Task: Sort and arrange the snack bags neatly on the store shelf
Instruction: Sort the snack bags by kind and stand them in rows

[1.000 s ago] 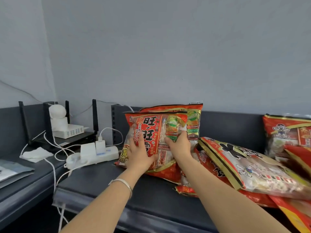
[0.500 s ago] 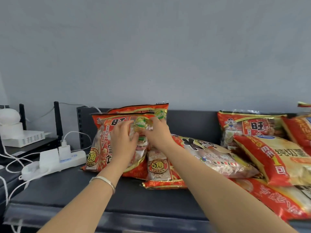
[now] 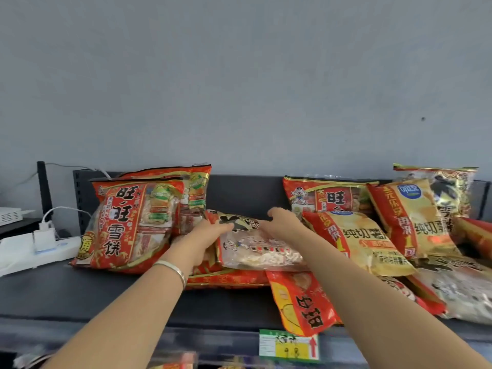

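Observation:
A clear snack bag with black characters and a red-gold edge (image 3: 255, 253) lies flat on top of other bags in the middle of the dark shelf (image 3: 106, 294). My left hand (image 3: 205, 237) grips its left end. At the bag's upper right edge is my right hand (image 3: 282, 222), fingers curled over it. Left of my hands, two red rice-cracker bags stand upright, one in front (image 3: 127, 225) and one behind (image 3: 194, 187).
To the right is a loose pile: a red bag (image 3: 327, 195) at the back, two yellow chip bags (image 3: 370, 243) (image 3: 418, 219), more bags beyond. A red bag (image 3: 303, 302) overhangs the shelf's front edge above a price label (image 3: 288, 344). A white power strip (image 3: 32, 251) lies far left.
Both hands left the upright red bags and moved right onto the flat clear bag. The view swung right, bringing more of the right-hand pile into sight.

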Demonstrator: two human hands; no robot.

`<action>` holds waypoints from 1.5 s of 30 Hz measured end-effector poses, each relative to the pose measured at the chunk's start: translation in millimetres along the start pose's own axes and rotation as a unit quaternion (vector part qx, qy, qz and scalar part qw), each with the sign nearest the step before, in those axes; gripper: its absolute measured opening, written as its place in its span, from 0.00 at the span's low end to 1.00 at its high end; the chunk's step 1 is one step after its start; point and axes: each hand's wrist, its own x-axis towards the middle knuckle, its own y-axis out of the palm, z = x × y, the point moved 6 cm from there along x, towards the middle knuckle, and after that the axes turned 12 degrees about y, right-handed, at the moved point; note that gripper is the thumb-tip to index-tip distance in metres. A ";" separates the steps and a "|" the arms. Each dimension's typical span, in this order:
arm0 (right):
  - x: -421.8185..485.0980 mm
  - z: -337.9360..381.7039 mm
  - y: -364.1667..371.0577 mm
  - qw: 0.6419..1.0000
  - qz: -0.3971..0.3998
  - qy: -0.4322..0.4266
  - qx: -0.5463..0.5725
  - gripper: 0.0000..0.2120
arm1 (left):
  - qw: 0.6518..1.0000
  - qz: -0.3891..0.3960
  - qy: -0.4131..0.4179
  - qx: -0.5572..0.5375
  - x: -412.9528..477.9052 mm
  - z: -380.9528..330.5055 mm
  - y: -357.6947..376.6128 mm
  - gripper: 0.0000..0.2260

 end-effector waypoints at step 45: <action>-15.4 -155.3 -105.4 0.696 -0.223 0.137 0.669 0.24 | 0.879 0.146 0.061 -0.449 -31.8 -58.5 113.3 0.24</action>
